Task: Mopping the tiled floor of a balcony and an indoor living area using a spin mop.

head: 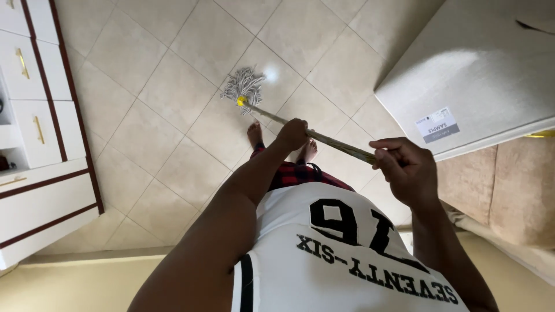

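Observation:
A mop with a grey string head (244,85) and a yellow collar rests on the beige tiled floor (167,98) ahead of my bare feet. Its wooden handle (332,141) slants up to the right. My left hand (292,133) grips the handle at its middle. My right hand (403,168) is closed around the upper end of the handle, close to my chest.
A white cabinet with dark red trim and gold handles (37,124) stands along the left. A large white board with a small label (474,75) lies at the upper right, over a beige cushioned seat (509,190).

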